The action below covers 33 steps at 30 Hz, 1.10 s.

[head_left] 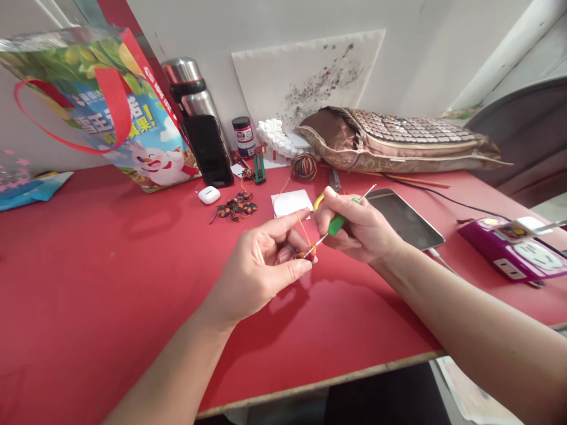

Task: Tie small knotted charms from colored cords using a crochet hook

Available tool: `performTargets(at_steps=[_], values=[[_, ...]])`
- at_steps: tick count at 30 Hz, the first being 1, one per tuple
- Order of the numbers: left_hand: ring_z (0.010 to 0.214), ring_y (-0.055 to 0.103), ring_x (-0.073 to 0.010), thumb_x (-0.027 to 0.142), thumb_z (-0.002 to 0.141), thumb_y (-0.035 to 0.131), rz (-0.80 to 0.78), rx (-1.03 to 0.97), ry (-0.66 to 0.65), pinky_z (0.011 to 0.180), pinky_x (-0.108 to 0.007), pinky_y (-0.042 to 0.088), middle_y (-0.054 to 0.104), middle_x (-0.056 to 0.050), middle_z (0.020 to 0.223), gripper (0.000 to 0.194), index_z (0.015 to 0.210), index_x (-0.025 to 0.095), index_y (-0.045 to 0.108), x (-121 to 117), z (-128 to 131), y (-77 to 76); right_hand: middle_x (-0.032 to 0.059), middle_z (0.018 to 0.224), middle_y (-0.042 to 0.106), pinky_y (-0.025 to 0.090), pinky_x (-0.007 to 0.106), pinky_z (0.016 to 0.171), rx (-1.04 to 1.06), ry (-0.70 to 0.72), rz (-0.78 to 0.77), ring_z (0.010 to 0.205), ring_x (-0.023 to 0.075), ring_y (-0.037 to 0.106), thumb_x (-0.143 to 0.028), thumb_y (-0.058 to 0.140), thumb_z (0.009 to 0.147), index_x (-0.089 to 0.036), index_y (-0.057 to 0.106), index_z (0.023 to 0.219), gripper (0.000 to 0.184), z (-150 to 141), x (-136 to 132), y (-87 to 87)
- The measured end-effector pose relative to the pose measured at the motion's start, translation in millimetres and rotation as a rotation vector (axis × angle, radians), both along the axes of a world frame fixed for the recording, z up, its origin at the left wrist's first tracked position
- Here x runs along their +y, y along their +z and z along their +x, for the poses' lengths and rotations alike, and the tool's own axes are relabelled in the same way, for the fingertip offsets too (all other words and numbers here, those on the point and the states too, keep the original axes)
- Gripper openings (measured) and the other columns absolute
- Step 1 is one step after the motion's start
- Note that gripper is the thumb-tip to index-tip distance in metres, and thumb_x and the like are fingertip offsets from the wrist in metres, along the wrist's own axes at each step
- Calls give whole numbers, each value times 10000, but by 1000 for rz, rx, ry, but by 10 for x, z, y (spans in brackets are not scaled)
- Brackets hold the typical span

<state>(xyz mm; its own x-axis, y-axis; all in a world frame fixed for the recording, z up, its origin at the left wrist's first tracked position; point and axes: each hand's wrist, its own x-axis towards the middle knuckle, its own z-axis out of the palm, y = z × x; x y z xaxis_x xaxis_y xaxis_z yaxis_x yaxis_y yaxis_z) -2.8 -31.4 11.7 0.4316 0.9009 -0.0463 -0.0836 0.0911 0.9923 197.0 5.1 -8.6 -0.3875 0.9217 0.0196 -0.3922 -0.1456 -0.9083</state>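
Between the thumb and fingers of my left hand point(261, 265) is a small piece of crochet work point(310, 255), red and orange. An orange strand of yarn point(302, 224) runs from it up to my raised left index finger. My right hand point(354, 227) grips a crochet hook point(337, 224) with a green handle and metal ends. One metal tip touches the crochet piece; the other points up and right. A yellow curved thing point(318, 202) shows by my right index finger. Behind the hands lies a ball of multicoloured yarn point(303, 167).
A finished-looking multicoloured crochet strip point(234, 206), a white earphone case point(208, 195) and a white card point(292, 203) lie on the red table point(110, 295). A phone point(208, 150) leans on a thermos point(190, 88). At right are a tablet point(405, 218) and purple power strip point(509, 248).
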Motion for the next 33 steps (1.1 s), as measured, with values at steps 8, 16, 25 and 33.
performTargets(at_steps=[8, 16, 25, 33], values=[[754, 586, -170, 202, 824, 811, 54, 108, 12, 692, -323, 447, 687, -36, 859, 648, 1461, 178, 693, -30, -2, 33, -64, 318, 343, 125, 201, 345, -64, -47, 63, 290, 30, 179, -669, 786, 848, -129, 729, 564, 613, 29, 19, -12], [751, 603, -178, 197, 810, 813, 41, 123, 19, 685, -318, 465, 679, -30, 829, 643, 1444, 175, 706, -17, 13, 28, -57, 318, 342, 103, 214, 360, -75, -85, 82, 299, 29, 190, -637, 826, 822, -122, 753, 560, 582, 67, 22, 5], [680, 558, -142, 196, 798, 828, 52, 136, 48, 597, -277, 426, 676, -21, 807, 616, 1407, 194, 739, -9, 7, 39, -48, 322, 365, 119, 218, 351, -99, -144, 103, 299, 33, 206, -703, 793, 831, -123, 747, 577, 635, 87, 23, 31], [704, 612, -164, 171, 800, 830, 39, 133, 47, 618, -291, 447, 715, -37, 804, 612, 1405, 181, 739, -8, 3, 31, -48, 342, 368, 92, 232, 356, -111, -147, 101, 302, 38, 226, -672, 835, 800, -128, 751, 565, 599, 70, 4, 58]])
